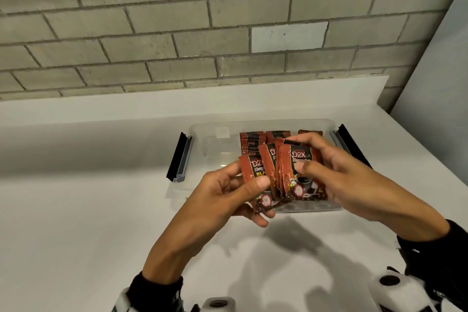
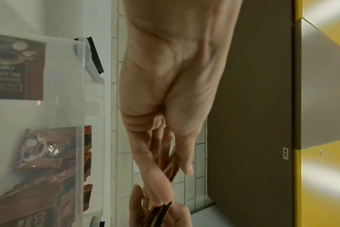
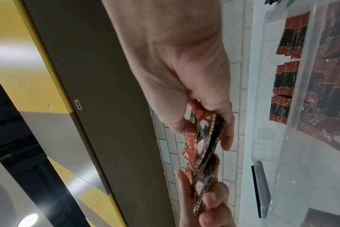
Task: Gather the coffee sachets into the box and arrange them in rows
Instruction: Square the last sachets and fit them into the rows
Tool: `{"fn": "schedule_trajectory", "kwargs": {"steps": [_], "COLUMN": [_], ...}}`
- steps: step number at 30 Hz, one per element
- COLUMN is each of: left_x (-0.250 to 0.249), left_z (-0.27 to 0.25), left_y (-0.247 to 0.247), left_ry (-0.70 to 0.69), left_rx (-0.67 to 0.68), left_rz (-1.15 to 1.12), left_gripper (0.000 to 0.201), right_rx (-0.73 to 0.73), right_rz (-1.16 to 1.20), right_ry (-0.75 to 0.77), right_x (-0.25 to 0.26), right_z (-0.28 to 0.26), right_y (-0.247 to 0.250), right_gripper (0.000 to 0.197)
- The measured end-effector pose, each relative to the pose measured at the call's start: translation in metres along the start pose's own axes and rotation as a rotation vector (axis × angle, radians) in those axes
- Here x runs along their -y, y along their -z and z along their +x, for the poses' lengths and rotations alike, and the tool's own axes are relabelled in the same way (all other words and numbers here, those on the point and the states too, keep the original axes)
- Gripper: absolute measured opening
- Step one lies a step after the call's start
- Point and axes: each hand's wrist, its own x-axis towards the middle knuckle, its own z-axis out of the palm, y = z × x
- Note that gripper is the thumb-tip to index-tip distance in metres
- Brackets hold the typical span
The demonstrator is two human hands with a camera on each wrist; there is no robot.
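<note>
Head view, frame center: left hand (image 1: 235, 185) & right hand (image 1: 326, 167) both pinch a fanned stack of sachets (image 1: 291, 172) above the box (image 1: 210, 134). Risk: loose fan could slip, scattering pkts outside the rows (image 1: 255, 138).

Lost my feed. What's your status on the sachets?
Left hand and right hand both grip the fanned sachets above the box. Rows started inside. Nothing in the way.

A grey brick wall (image 1: 177, 33) was seen behind the white bench (image 1: 76, 210); a pale panel (image 1: 435, 71) stood at its right.
</note>
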Motion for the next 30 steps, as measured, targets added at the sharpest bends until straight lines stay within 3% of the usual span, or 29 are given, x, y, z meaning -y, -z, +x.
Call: {"fn": "schedule_trajectory", "kwargs": {"steps": [7, 13, 17, 19, 24, 30], "left_x": [0.009, 0.015, 0.019, 0.022, 0.031, 0.035], "left_z": [0.004, 0.008, 0.011, 0.012, 0.013, 0.008], "left_y": [-0.008, -0.020, -0.027, -0.027, -0.021, -0.017], "left_ry": [-0.063, -0.044, -0.037, -0.022, 0.064, 0.132], "left_rx": [-0.002, 0.042, -0.016, -0.034, -0.021, 0.067], "left_rz": [0.106, 0.121, 0.075, 0.048, 0.112, 0.267], "left_gripper": [0.039, 0.045, 0.046, 0.050, 0.040, 0.032], "right_rx": [0.045, 0.052, 0.107, 0.157, 0.171, 0.082], "right_rz": [-0.028, -0.221, -0.187, -0.350, -1.317, -1.245], "right_ry": [-0.030, 0.063, 0.041, 0.102, 0.375, 0.366], "right_x": [0.003, 0.005, 0.005, 0.004, -0.017, -0.037], "right_z": [-0.004, -0.006, -0.004, -0.006, -0.009, -0.002], "right_y": [-0.016, -0.031, -0.032, -0.028, -0.038, -0.050], "right_gripper": [0.028, 0.051, 0.055, 0.061, 0.094, 0.098]}}
